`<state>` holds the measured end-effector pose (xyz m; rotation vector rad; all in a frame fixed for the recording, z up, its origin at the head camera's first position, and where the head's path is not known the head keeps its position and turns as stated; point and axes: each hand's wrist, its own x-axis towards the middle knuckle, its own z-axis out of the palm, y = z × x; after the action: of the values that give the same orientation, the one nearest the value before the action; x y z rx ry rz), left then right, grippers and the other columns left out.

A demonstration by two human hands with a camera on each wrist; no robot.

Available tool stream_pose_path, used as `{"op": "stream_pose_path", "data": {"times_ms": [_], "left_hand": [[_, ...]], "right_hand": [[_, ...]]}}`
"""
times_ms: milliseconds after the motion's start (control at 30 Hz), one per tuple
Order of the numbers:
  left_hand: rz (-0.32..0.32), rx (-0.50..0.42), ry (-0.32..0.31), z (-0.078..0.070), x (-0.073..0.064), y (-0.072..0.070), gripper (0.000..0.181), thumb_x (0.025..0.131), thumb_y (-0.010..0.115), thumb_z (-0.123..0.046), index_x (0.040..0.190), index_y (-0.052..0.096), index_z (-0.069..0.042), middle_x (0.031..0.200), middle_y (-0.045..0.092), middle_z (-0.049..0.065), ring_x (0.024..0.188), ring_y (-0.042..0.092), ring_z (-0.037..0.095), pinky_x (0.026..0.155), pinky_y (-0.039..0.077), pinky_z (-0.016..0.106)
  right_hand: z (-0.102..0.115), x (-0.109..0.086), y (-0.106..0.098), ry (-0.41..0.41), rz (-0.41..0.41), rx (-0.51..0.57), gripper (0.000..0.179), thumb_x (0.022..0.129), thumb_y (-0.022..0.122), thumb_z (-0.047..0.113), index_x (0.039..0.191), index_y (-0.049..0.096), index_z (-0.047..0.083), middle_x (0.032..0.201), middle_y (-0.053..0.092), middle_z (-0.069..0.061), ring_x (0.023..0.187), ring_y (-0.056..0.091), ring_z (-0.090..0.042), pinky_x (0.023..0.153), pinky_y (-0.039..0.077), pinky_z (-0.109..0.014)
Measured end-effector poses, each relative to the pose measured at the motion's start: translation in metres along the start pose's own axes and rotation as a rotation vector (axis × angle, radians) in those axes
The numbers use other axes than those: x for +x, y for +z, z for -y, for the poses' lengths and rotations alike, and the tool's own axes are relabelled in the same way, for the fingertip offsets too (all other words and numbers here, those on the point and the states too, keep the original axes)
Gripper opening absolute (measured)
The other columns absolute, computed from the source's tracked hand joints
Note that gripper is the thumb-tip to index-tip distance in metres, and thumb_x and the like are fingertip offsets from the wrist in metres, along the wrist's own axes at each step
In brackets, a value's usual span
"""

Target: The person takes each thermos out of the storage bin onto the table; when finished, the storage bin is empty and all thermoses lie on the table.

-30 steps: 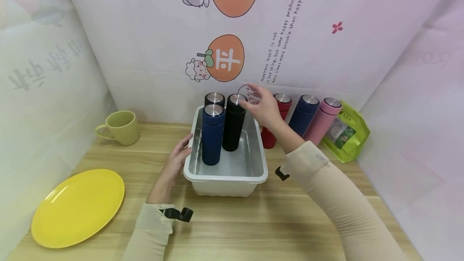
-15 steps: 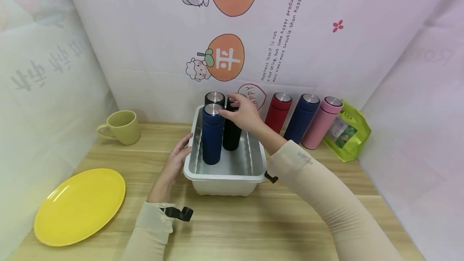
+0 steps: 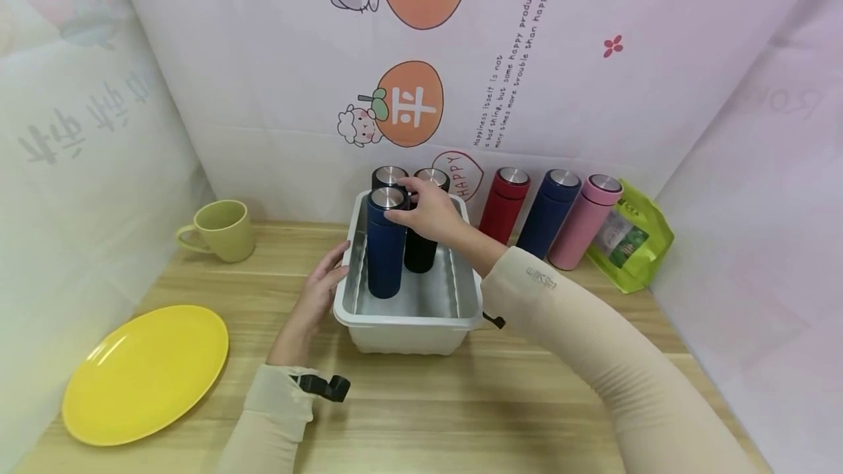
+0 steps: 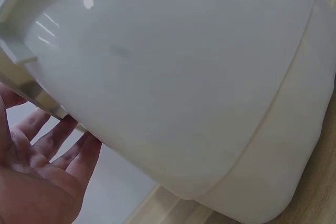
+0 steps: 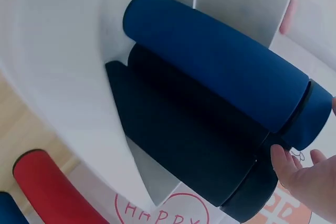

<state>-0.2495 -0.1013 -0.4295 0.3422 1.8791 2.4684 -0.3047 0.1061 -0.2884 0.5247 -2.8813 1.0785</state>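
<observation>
A blue thermos (image 3: pixel 385 258) and two black thermoses stand upright in the grey-white bin (image 3: pixel 408 322). My right hand (image 3: pixel 435 214) is at the top of the blue thermos, thumb and fingers bent around its lid from the right. The right black thermos (image 3: pixel 419 251) is partly behind that hand; the other black thermos (image 3: pixel 390 175) is mostly behind the blue one. In the right wrist view the fingertips (image 5: pixel 283 163) lie against the blue lid (image 5: pixel 310 116). My left hand (image 3: pixel 323 284) touches the bin's left rim with extended fingers, also seen on the bin's edge in the left wrist view.
Right of the bin, red (image 3: pixel 506 200), blue (image 3: pixel 549 214) and pink (image 3: pixel 586 222) thermoses stand beside a green pouch (image 3: pixel 635 247). At left are a yellow-green mug (image 3: pixel 224 232) and a yellow plate (image 3: pixel 145 375). Printed cloth (image 3: pixel 283 79) encloses the wooden table (image 3: pixel 408 415).
My right hand has moved left and down, from above the right black thermos to the blue thermos's lid. The left hand and the bin have stayed in place.
</observation>
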Motion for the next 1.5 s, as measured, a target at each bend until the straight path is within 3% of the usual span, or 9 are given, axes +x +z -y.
{"op": "stream_pose_path", "data": {"times_ms": [300,600,933,1233,1367,1500], "left_hand": [[-0.003,-0.008,0.018,0.002,0.001,0.002,0.052,0.099,0.040,0.000,0.148,0.026,0.010,0.156,0.021,0.023,0.130,0.035,0.028,0.104,0.036,0.036],[0.006,-0.018,0.016,0.004,-0.001,0.001,0.052,0.099,0.039,0.000,0.148,0.024,0.011,0.157,0.018,0.023,0.139,0.021,0.040,0.108,0.031,0.041],[0.009,-0.035,0.025,0.005,0.000,-0.001,0.053,0.099,0.038,0.000,0.148,0.023,0.011,0.156,0.018,0.024,0.137,0.021,0.042,0.109,0.029,0.040],[0.006,-0.005,0.016,0.002,-0.001,-0.001,0.053,0.099,0.040,-0.001,0.148,0.024,0.010,0.157,0.018,0.023,0.138,0.022,0.041,0.108,0.030,0.043],[0.007,0.014,0.015,0.001,-0.001,0.000,0.053,0.099,0.040,-0.002,0.149,0.024,0.009,0.157,0.017,0.023,0.139,0.023,0.038,0.109,0.028,0.045],[0.009,0.031,0.017,0.000,-0.001,-0.001,0.053,0.100,0.041,-0.004,0.149,0.025,0.008,0.157,0.019,0.023,0.137,0.026,0.037,0.106,0.033,0.040]], "right_hand": [[0.000,0.005,0.003,-0.002,0.031,-0.063,0.068,0.086,0.075,0.034,0.144,0.047,0.014,0.137,0.052,-0.012,0.117,0.052,-0.025,0.094,0.047,-0.039],[0.001,0.007,0.008,-0.009,0.034,-0.066,0.065,0.086,0.075,0.034,0.142,0.050,0.014,0.141,0.050,-0.009,0.124,0.048,-0.025,0.102,0.039,-0.042],[0.003,-0.003,0.004,-0.014,0.018,-0.042,0.063,0.086,0.075,0.033,0.143,0.051,0.018,0.142,0.049,-0.009,0.124,0.047,-0.024,0.102,0.039,-0.043],[0.003,-0.013,-0.022,-0.041,-0.056,0.001,0.059,0.084,0.077,0.035,0.138,0.057,0.022,0.124,0.059,-0.004,0.106,0.053,-0.019,0.082,0.047,-0.039],[0.005,-0.019,-0.043,-0.081,-0.099,0.073,0.057,0.084,0.078,0.030,0.136,0.059,0.018,0.121,0.060,-0.003,0.108,0.055,-0.019,0.082,0.048,-0.038],[0.011,-0.026,-0.067,-0.074,-0.126,0.134,0.057,0.084,0.077,0.028,0.137,0.058,0.018,0.128,0.058,-0.003,0.116,0.053,-0.021,0.086,0.048,-0.040]]}}
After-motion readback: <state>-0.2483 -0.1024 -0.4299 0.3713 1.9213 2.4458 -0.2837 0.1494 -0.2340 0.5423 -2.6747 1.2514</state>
